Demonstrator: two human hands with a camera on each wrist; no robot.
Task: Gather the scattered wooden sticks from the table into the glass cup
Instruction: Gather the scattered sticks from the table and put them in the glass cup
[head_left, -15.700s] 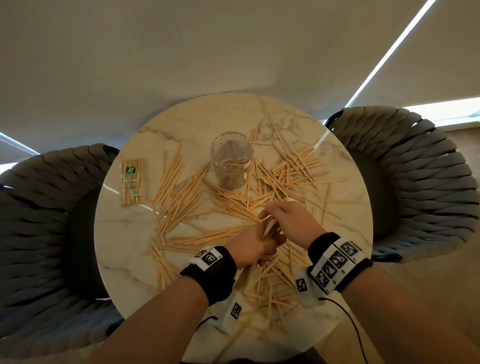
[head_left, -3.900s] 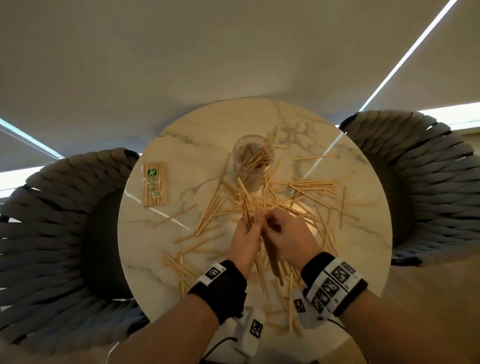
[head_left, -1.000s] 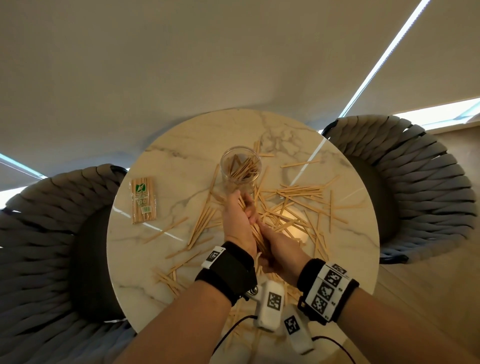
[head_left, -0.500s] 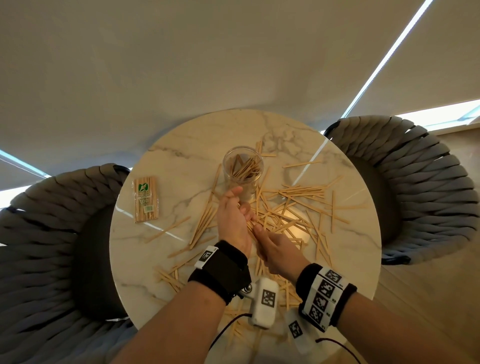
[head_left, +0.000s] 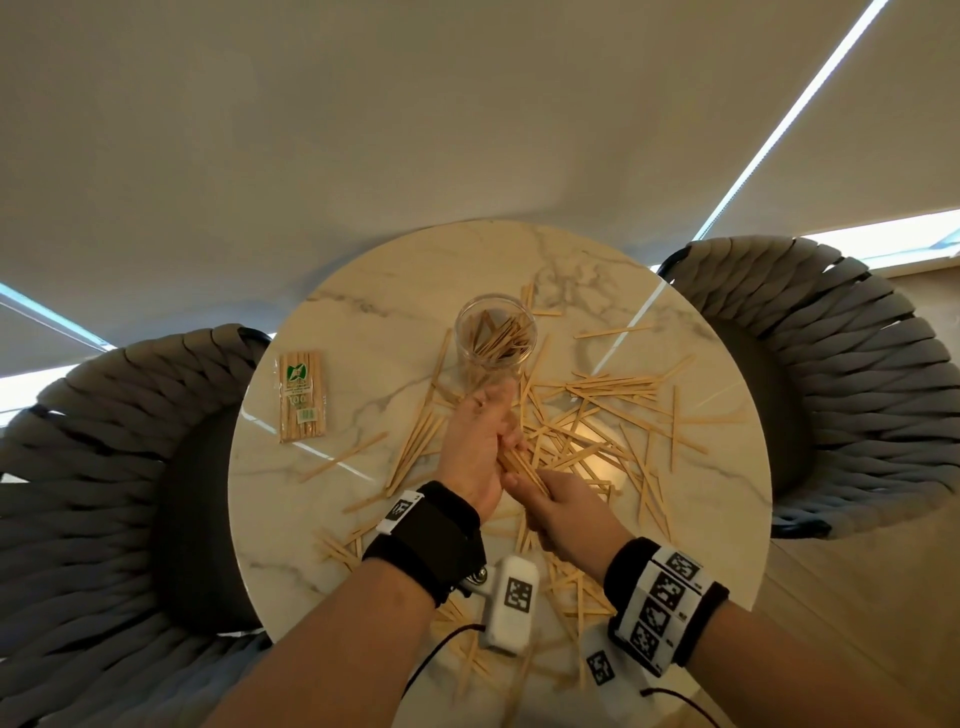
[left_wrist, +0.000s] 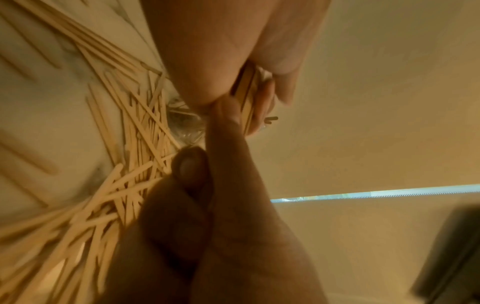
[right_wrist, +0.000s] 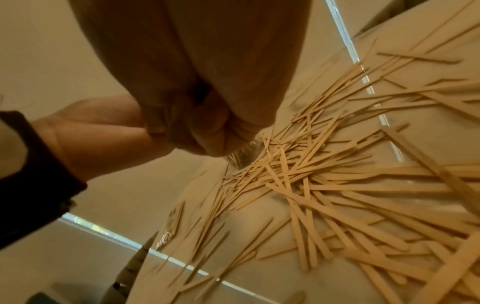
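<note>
Gripping one stick bundle (head_left: 522, 467), both hands (pointing cupward) (head_left: 496, 338).

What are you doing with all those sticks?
A person is tidying wooden sticks off a round marble table into a glass cup. Both hands hold one bundle of sticks just in front of the cup: the left hand grips it and the right hand holds its near end. The cup already holds some sticks, but many loose sticks lie on the table. A sealed packet of sticks sits off to the left.
</note>
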